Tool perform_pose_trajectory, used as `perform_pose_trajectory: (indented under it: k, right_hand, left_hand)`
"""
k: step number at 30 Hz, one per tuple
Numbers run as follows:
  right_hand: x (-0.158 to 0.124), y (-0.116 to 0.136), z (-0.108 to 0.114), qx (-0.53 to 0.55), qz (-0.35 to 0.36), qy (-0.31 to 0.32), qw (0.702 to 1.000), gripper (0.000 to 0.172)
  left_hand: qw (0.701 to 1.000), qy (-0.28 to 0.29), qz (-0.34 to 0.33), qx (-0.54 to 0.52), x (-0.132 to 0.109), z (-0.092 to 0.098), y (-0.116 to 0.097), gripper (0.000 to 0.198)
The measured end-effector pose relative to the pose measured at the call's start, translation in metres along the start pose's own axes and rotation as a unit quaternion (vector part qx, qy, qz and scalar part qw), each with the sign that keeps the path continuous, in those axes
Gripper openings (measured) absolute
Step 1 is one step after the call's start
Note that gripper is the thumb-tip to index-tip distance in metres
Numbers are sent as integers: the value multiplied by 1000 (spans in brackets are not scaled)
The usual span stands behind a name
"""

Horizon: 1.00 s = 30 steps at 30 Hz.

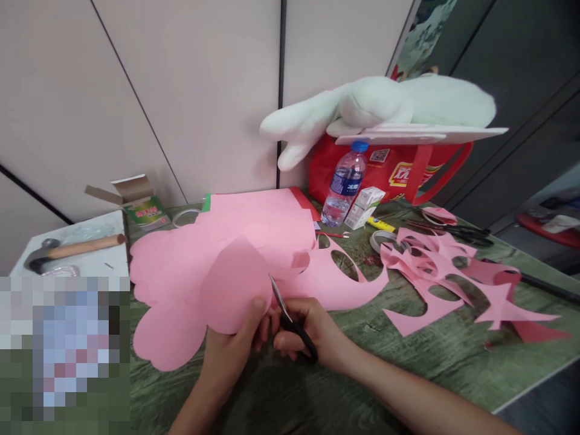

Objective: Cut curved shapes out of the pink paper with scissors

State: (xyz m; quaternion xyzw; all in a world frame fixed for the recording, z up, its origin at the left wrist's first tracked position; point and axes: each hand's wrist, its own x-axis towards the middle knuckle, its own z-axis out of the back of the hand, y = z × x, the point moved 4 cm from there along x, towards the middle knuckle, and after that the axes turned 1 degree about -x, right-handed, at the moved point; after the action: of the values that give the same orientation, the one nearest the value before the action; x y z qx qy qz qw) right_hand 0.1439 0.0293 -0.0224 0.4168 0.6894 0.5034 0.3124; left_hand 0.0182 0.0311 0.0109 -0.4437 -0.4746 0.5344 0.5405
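My left hand [235, 344] pinches the lower edge of a folded pink paper sheet [235, 278], thumb on top. My right hand [308, 332] grips black-handled scissors [290, 320], whose blades point up into the edge of that pink sheet, right beside my left thumb. The held sheet lies over more pink paper [181, 266] spread across the green wood-grain table [444, 356].
Pink cut-out scraps [435, 272] and a second pair of scissors [457, 231] lie at right. Behind stand a water bottle [344, 181], a small white box [365, 206], tape rolls [379, 240], a red bag [399, 169] under a white plush toy [385, 109]. A hammer [72, 249] rests at left.
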Motion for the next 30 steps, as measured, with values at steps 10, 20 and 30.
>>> perform_pose_trajectory:
  k: [10, 20, 30]
  right_hand:
    - [1, 11, -1, 36, 32, 7, 999, 44]
    - [1, 11, 1, 21, 38, 6, 999, 45]
    - [2, 12, 1, 10, 23, -10, 1000, 51]
  left_hand:
    - [998, -21, 54, 14, -11, -7, -7, 33]
    - [999, -13, 45, 26, -11, -6, -9, 34]
    - [998, -16, 45, 36, -9, -4, -10, 37]
